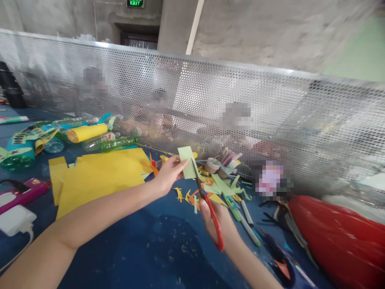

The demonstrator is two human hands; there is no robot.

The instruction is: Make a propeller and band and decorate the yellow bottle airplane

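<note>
My left hand (169,173) pinches a small piece of pale green paper (187,158) by its left edge, holding it up above the blue table. In my right hand (221,220) is a pair of scissors (215,218) with red handles and dark blades. The blades point up and away from me and meet the paper's right side, where a thin strip stands off. Below the paper, a narrow pale green strip (195,204) shows near the scissors. Yellow and orange paper scraps (179,194) lie on the table just beyond my hands.
Yellow sheets (102,176) lie at left, with plastic bottles (118,143) behind them. A magenta power strip (25,194) and white charger (16,220) sit at near left. Markers (249,233) and a red bag (339,237) are at right. A perforated metal screen (192,92) bounds the table's far side.
</note>
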